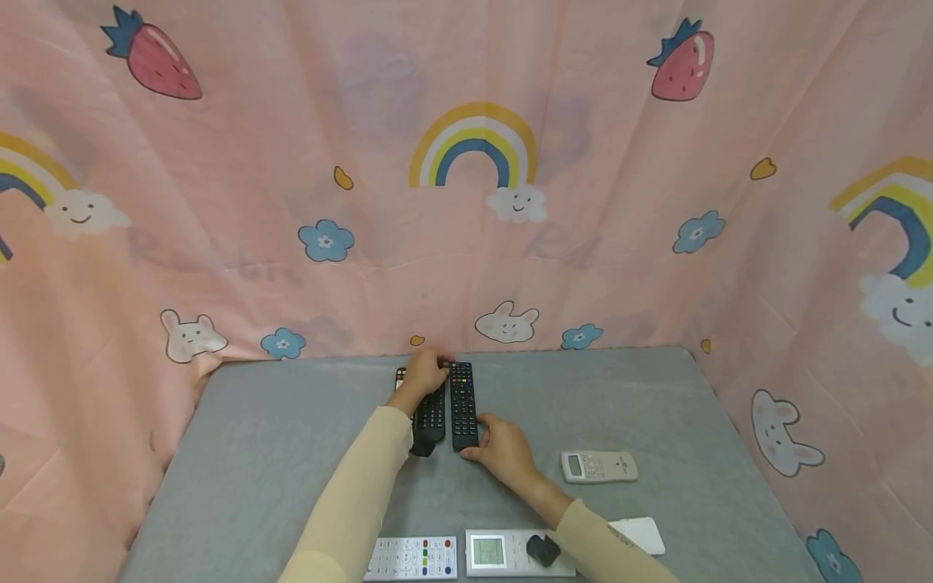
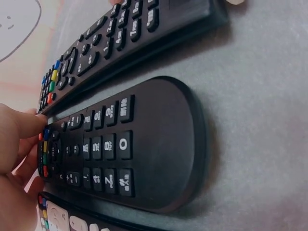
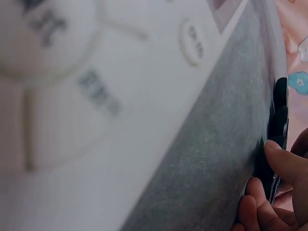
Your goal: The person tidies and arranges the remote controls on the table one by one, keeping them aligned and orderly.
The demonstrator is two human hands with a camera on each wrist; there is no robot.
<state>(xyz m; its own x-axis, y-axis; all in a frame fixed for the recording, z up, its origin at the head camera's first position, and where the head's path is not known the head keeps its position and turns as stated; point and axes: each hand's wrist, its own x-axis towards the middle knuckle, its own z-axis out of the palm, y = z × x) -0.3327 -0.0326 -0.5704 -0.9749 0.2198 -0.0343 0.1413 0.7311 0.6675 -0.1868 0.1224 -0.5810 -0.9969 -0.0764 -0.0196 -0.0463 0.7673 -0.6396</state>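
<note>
Three black remote controls lie side by side at the table's far edge. My left hand (image 1: 428, 370) grips the far end of the middle black remote (image 2: 149, 144), with fingers on both its sides. My right hand (image 1: 506, 447) holds the right-hand black remote (image 1: 463, 405) by its near end, thumb at the end and a finger along its right side. Mostly covered by the left arm is a third black remote with pale buttons (image 2: 77, 224). In the right wrist view, the right hand (image 3: 279, 192) appears at the lower right, beyond a blurred white remote (image 3: 96, 120).
Near the front lie a white remote with coloured buttons (image 1: 415, 559) and a white remote with a screen (image 1: 488, 552), partly under the right forearm. A beige remote (image 1: 599, 467) and a white object (image 1: 643, 536) lie to the right. A pink curtain (image 1: 394, 300) hangs behind the grey table (image 1: 277, 453).
</note>
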